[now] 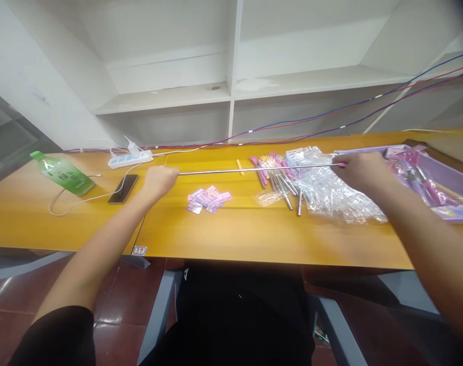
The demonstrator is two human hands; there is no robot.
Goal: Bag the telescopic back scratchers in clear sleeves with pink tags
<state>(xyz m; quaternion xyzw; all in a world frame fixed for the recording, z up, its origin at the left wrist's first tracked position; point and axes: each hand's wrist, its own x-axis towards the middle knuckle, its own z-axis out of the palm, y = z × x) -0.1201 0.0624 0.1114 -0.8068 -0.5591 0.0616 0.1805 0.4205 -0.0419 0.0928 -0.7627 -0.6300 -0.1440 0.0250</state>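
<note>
A long, thin metal telescopic back scratcher [231, 171] is stretched out level above the table between my two hands. My left hand [160, 180] is closed round its left end. My right hand [359, 172] grips the other end, where a bit of pink shows; the rest of each end is hidden in the fingers. Below the rod lies a pile of similar back scratchers [282, 178], with coloured hand-shaped heads and silver handles. Small purple printed cards [209, 199] lie in a loose heap nearer my left hand. Crumpled clear plastic bags [330, 188] spread beneath my right hand.
A purple box [450, 175] with wrapped items stands at the right. On the left are a green bottle [63, 173], a phone [123, 189] and a white power strip [130, 158] with cables. A small yellow stick [240, 167] lies mid-table. White shelves [162, 96] rise behind.
</note>
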